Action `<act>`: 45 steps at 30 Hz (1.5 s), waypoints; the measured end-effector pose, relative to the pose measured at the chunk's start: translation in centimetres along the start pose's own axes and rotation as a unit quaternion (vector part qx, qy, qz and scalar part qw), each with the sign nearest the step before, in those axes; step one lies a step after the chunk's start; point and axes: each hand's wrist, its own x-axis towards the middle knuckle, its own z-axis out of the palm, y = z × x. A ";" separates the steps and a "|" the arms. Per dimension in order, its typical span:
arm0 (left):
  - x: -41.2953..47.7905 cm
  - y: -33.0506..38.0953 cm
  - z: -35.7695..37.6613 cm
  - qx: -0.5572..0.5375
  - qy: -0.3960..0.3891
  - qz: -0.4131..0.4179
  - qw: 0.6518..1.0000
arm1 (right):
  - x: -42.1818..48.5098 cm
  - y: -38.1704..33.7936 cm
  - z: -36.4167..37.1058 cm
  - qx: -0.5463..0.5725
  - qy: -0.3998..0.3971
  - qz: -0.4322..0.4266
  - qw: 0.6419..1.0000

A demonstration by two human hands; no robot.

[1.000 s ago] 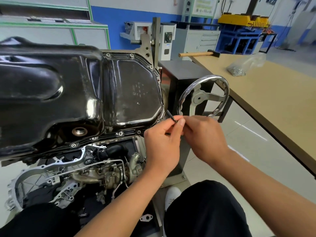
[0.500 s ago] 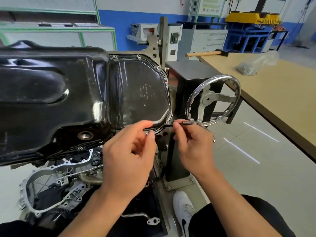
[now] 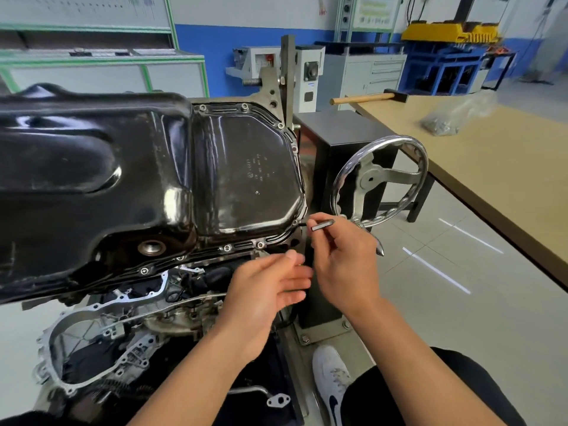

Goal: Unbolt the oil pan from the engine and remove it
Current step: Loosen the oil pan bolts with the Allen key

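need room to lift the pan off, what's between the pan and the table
Head view: a black box and handwheel stand between the pan and the table; the right hand pinches a small tool there.

- The left grip [image 3: 270, 290] and the right grip [image 3: 344, 265] are seen bare; a thumbnail is shown on the left one, though it is blurred.
- The left forearm [image 3: 190, 373] and the right forearm [image 3: 430, 348] are left uncovered as far as the lower edge of the view.
- Black trousers [image 3: 430, 392] are worn, their cloth plain and matt; a strip of the same dark cloth is seen in the lower left corner.
- A white trainer [image 3: 330, 373] is worn on one foot; its upper is speckled with grey, and a dark curved mark is carried on its side.
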 end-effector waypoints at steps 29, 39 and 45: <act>4.3 -1.1 3.7 -0.418 -0.150 -0.084 0.892 | 0.7 -0.7 -0.1 -0.013 -0.048 -0.024 0.998; 5.0 -1.0 4.7 -0.443 -0.182 -0.110 0.871 | 0.1 -1.8 -0.9 0.091 0.079 0.038 0.992; 5.2 -1.4 4.5 -0.494 -0.173 -0.079 0.848 | 0.1 -3.5 -2.1 0.191 0.134 0.114 0.966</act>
